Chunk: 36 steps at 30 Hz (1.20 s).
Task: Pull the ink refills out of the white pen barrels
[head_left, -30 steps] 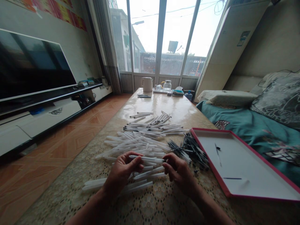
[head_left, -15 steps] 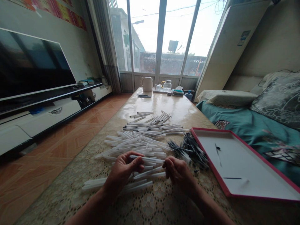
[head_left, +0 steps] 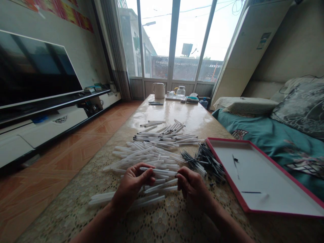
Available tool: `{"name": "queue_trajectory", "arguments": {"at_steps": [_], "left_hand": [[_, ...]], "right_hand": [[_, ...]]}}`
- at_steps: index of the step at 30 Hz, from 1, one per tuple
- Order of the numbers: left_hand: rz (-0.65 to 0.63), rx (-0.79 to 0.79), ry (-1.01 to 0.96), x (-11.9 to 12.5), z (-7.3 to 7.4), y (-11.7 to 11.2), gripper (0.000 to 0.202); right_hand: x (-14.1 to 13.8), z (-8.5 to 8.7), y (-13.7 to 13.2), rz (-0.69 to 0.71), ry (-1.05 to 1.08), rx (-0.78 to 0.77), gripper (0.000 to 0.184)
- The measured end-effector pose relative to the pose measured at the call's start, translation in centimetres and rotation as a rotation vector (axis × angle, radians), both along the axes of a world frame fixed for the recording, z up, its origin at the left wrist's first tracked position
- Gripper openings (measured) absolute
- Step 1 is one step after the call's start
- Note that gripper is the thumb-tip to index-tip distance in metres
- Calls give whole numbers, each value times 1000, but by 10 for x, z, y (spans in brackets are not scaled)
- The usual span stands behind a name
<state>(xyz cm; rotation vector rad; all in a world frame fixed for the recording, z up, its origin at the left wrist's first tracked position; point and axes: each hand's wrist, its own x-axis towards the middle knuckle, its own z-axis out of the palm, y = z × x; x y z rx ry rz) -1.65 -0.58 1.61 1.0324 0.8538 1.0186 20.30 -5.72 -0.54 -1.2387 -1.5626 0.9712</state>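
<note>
My left hand [head_left: 138,179] is closed around a white pen barrel [head_left: 164,172], held level with its free end pointing right. At that end my right hand [head_left: 191,182] is pinched, thumb against fingers. A small dark bit shows at its fingertips, too small to name. Under and beyond both hands lies a pile of loose white pen barrels [head_left: 141,153]. Farther back are several white pens with dark ends [head_left: 167,136]. Right of the pile, thin dark pen refills [head_left: 192,162] lie beside a heap of black pen parts [head_left: 210,160].
A shallow white tray with a pink rim [head_left: 239,192] stands at the right, holding a dark refill [head_left: 251,192] and another thin piece. A kettle [head_left: 159,91] and a glass jug [head_left: 180,91] stand at the table's [head_left: 168,217] far end. A sofa [head_left: 253,135] borders the right side.
My right hand has shifted slightly left, its fingertips closer against the barrel's end. The left hand and the piles look the same.
</note>
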Motion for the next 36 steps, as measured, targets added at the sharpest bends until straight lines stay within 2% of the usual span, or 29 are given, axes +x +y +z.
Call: {"name": "queue_trajectory", "arguments": {"at_steps": [5,8,12,15,18,23,26,29,32,34,36], "left_hand": [[-13,3,13,0,0,-1,28],[-18,-1,1,1,2,-1,28],[36,-11,-66,-1,3,2,28],[38,-13,-71,-2,3,2,28],[21,-18,-29,0,3,1,28],[19,-27,-59,-1,4,2,29],[120,-13,-81,-7,9,4,29],[228,52,-32,-14,14,6,28],[199,174,132,-16,14,5,22],[157,288,261,-14,13,2,17],[125,429,383,-12,13,-2,13]], "right_hand": [[-3,0,0,46,119,-98,38],[-3,-1,1,49,153,-96,42],[-3,9,1,-4,262,-103,34],[-3,17,1,-13,372,-165,35],[-4,17,1,-22,327,-206,36],[6,15,4,-86,151,-78,34],[26,19,6,-263,12,51,29],[50,21,11,-592,-172,211,27],[68,16,16,-894,-378,281,28],[74,12,20,-989,-553,297,29],[77,7,23,-1025,-698,328,31]]}}
